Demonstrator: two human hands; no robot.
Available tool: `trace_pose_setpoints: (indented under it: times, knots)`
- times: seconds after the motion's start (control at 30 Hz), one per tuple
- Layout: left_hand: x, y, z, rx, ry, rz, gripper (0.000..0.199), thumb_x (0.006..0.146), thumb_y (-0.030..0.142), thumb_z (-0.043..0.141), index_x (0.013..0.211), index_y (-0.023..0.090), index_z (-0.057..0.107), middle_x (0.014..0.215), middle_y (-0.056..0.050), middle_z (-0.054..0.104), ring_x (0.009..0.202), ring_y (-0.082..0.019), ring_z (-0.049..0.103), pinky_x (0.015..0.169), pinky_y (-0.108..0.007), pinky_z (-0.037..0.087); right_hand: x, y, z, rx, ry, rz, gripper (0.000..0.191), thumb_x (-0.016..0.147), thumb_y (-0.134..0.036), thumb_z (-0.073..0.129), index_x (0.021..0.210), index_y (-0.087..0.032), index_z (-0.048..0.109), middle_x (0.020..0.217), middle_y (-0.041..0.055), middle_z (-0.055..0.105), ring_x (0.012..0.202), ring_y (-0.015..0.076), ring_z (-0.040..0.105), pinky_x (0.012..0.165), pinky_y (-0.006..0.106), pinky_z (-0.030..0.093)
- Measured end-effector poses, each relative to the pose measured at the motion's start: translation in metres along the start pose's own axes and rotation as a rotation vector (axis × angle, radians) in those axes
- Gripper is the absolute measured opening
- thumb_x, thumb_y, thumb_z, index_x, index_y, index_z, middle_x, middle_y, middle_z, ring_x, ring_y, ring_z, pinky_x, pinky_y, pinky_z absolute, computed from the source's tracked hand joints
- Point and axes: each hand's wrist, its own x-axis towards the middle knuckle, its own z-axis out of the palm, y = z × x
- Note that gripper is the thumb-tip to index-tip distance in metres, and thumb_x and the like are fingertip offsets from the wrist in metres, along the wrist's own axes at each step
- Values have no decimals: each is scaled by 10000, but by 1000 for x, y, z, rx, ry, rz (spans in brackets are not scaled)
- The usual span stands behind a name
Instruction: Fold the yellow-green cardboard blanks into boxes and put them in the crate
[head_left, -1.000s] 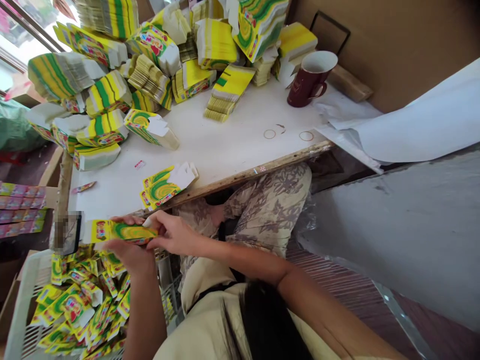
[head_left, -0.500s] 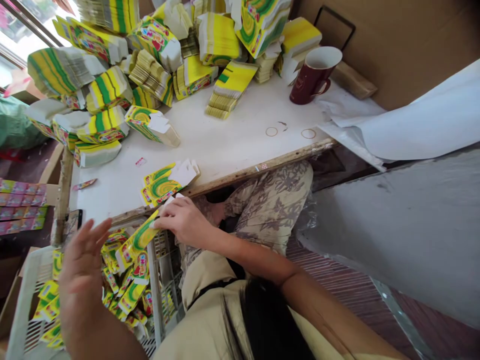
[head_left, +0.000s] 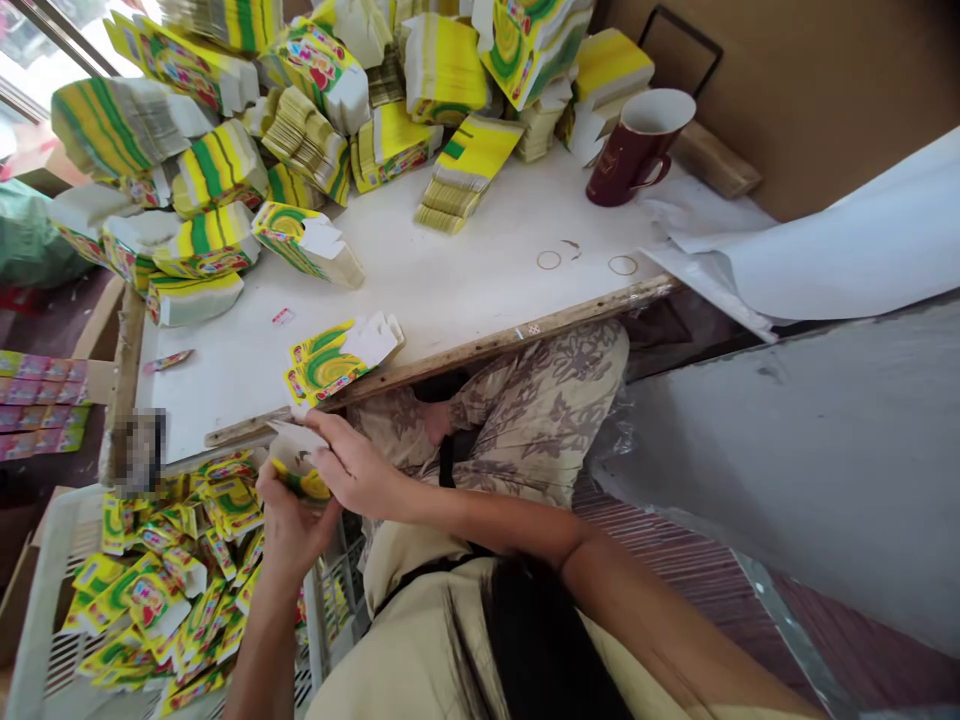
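From my position, no text is legible. Multicoloured lettering on the yellow-green cartons (head_left: 316, 68) is indistinct; the light marking on the maroon mug (head_left: 626, 155) and print on the red-and-white slip (head_left: 283, 317) are unreadable.

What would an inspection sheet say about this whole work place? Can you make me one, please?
Surface: white table with a wooden front edge.
Job's things: one carton between the hands; a few flat cartons near the front edge; bundled cartons piled toward the back and left; many small boxes in a white basket below.
Clutter: maroon mug, two thin rings, a small colourful strip.
Hands: left hand and right hand both hold the carton.
Cables: nothing seen.
Surroundings: brown board behind, white sheet at right, green bag at left.
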Motion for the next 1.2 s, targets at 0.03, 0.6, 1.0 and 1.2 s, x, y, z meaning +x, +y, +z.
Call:
trace_pose_setpoints:
  times: [0.03, 0.6, 1.0, 1.2]
  knots:
    - [1, 2, 1, 10, -1, 40, 882, 736, 431, 736, 1406, 128, 249, 1160, -142, 469, 1007, -265, 556, 824, -397, 508, 2, 2, 1, 30, -29, 27, 434, 947, -182, 396, 1363, -102, 486, 1367, 139, 561, 1290, 186, 516, 1133, 330, 367]
    - [5, 0, 1, -49, -52, 62, 778, 720, 310, 721, 1378, 167, 332, 1193, -125, 499, 1055, -266, 581, 872, -401, 518, 4, 30, 3, 223, -268, 246, 463, 1007, -314, 438, 1426, -118, 457, 1383, 122, 573, 1294, 186, 529, 1113, 336, 388]
    - [-7, -5, 1, 37, -13, -227, 629, 696, 418, 731, 1208, 148, 485, 1069, -109, 563, 967, -266, 611, 838, -419, 529, -5, 23, -13, -520, -391, -123, 423, 981, -181, 459, 1398, -109, 481, 1579, 193, 312, 1391, 229, 452, 1105, 313, 413]
    - [-11, -12, -16, 82, -135, -191, 529, 708, 452, 727, 1133, 161, 608, 1003, -89, 687, 884, -245, 671, 822, -367, 550, -5, 23, -20, -716, -553, -129, 339, 985, -267, 481, 1284, -141, 581, 1514, 230, 387, 1162, 277, 631, 901, 370, 535]
